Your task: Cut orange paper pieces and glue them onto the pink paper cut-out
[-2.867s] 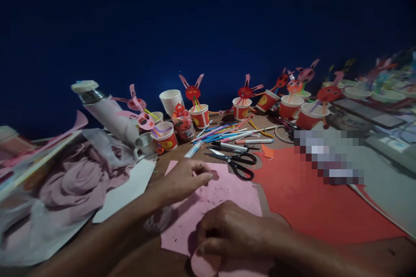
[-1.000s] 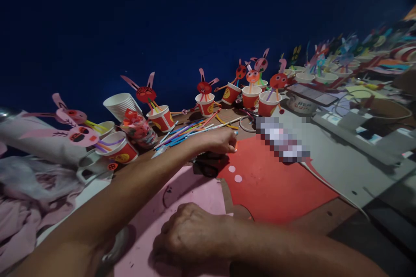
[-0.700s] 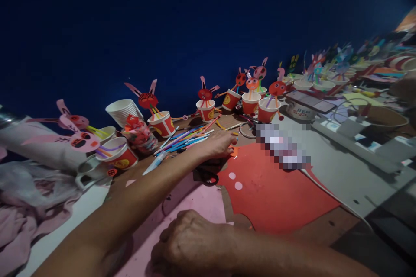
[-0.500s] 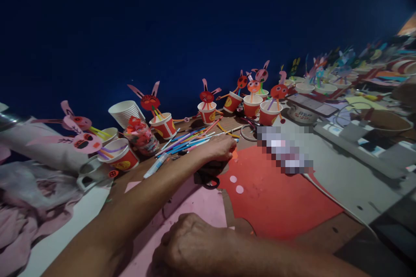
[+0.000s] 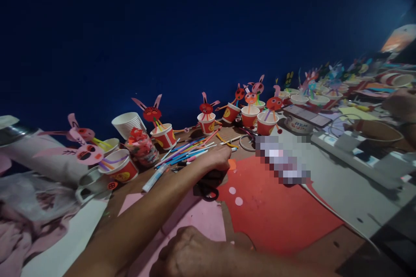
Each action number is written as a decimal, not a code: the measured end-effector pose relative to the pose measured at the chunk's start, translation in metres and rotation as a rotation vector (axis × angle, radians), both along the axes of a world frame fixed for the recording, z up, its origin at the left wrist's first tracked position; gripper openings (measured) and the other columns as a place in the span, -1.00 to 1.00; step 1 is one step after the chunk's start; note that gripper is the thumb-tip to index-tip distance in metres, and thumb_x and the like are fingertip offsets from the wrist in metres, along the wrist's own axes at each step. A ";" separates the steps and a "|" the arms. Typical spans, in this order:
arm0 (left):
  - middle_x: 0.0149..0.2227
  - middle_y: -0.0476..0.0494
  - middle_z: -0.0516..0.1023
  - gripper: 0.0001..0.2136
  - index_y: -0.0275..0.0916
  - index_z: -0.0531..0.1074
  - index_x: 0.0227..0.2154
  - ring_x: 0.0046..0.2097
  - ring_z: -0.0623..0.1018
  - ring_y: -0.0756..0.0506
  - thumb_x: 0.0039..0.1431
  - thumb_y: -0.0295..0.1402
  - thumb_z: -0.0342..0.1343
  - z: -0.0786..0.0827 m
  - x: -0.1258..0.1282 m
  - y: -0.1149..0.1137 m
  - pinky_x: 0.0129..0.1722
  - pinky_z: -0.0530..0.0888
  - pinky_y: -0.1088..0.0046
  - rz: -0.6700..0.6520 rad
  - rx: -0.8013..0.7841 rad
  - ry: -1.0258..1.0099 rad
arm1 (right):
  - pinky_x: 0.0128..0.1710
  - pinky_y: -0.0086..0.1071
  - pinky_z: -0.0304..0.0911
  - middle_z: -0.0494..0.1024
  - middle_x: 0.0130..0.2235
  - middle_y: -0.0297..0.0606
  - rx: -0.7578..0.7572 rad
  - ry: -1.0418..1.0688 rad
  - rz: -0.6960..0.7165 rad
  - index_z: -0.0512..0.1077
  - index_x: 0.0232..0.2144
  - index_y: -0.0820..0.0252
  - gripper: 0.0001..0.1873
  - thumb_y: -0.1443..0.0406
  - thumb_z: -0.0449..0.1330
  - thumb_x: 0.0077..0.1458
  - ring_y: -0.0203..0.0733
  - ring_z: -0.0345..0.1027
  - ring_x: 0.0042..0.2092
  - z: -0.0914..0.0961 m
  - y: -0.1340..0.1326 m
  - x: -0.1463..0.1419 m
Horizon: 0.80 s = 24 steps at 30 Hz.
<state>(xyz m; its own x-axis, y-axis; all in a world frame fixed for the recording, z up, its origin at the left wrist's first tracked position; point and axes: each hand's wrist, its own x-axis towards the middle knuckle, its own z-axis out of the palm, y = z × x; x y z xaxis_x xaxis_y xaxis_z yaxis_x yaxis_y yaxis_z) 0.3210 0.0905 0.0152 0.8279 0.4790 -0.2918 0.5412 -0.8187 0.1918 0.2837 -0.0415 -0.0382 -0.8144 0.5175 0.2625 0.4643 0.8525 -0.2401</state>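
My left hand (image 5: pixel 217 159) reaches out over the table with its fingers curled around a white marker (image 5: pixel 232 149), whose tip sticks out past the fingers. It lies at the edge of a pile of coloured pens (image 5: pixel 185 149), above black scissors (image 5: pixel 208 187). My right hand (image 5: pixel 191 254) rests as a closed fist on a pink paper sheet (image 5: pixel 201 220) at the bottom. What it holds, if anything, is hidden. A red paper sheet (image 5: pixel 279 212) lies beside the pink one, with two small pink dots (image 5: pixel 235 196) on it.
Red paper cups with bunny figures (image 5: pixel 164 135) stand in a row along the blue wall. A stack of white cups (image 5: pixel 127 124) and a jar (image 5: pixel 143 149) stand at the left, near pink cloth (image 5: pixel 29 207). Another person's hand (image 5: pixel 399 104) shows at far right.
My left hand went from the pink sheet out to the pens, then curled shut at the pile's edge. The view swung right and tilted. My right fist stayed on the pink paper.
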 end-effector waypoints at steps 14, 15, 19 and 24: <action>-0.30 -0.10 0.45 -0.86 -0.32 0.37 -0.27 -0.28 0.45 -0.06 0.09 -0.42 0.06 0.002 -0.007 -0.004 -0.33 0.42 0.39 0.063 -0.053 -0.022 | -0.62 -0.39 -0.10 0.50 -0.50 -0.44 0.058 -0.003 -0.081 0.39 -0.48 0.12 -0.82 0.22 0.05 0.06 -0.28 0.30 -0.49 -0.006 -0.005 -0.006; -0.35 -0.08 0.45 -0.88 -0.31 0.38 -0.32 -0.31 0.44 -0.05 0.04 -0.47 0.06 0.005 -0.010 -0.005 -0.36 0.39 0.44 0.066 -0.066 -0.071 | -0.61 -0.38 -0.09 0.51 -0.49 -0.42 0.044 -0.003 -0.089 0.40 -0.48 0.13 -0.82 0.21 0.05 0.05 -0.27 0.30 -0.50 -0.007 -0.005 -0.006; -0.40 -0.03 0.45 -0.83 -0.32 0.38 -0.35 -0.35 0.42 0.02 -0.02 -0.58 -0.02 0.025 -0.042 -0.011 -0.39 0.34 0.55 0.116 -0.158 -0.268 | -0.57 -0.42 -0.05 0.54 -0.50 -0.36 -0.079 0.001 -0.122 0.45 -0.45 0.17 -0.80 0.21 0.08 0.06 -0.30 0.32 -0.52 -0.002 -0.002 -0.007; -0.38 -0.04 0.46 -0.85 -0.33 0.37 -0.34 -0.35 0.43 0.03 0.01 -0.50 -0.04 0.047 -0.132 -0.039 -0.38 0.35 0.57 0.316 -0.254 -0.509 | -0.51 -0.49 0.01 0.56 -0.42 -0.36 -0.322 0.066 -0.315 0.48 -0.42 0.14 -0.90 0.34 0.14 0.02 -0.32 0.35 -0.43 0.020 0.008 0.016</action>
